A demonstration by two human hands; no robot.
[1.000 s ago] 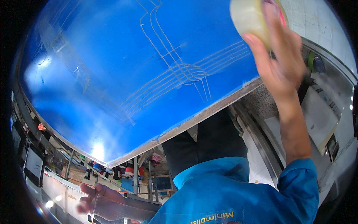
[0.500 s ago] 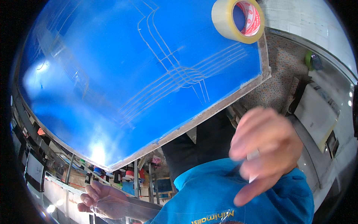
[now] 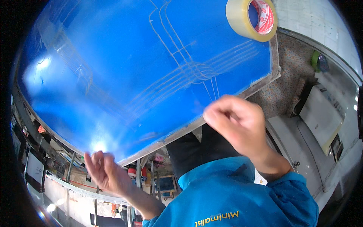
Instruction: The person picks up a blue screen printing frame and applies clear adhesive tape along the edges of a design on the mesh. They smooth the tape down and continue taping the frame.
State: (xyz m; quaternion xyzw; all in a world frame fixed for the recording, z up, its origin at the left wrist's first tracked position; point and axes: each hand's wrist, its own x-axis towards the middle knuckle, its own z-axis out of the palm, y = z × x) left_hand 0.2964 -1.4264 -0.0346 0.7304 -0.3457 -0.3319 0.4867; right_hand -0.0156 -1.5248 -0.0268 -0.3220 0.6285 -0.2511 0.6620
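Just over the near edge of a blue board are both my hands. My right hand is closed in a pinch, its fingertips above the board's near rim. My left hand, slightly blurred, is closed with curled fingers at the board's near left corner. A strip of clear tape between the hands is hardly visible now; only faint glints show above the board's rim. A roll of clear tape with a red and white core stands at the board's far right. Thin pale lines cross the board's surface.
A pale worn rim edges the board. To the right, a white box-like machine and a green tape roll are seen beyond it. Metal legs and shelves with mixed items stand below left. A light glares on the board.
Both hands have risen toward the board, the right one also moving left and closing into a pinch. The clear strip trailing from my left hand no longer shows plainly. The view has shifted slightly.
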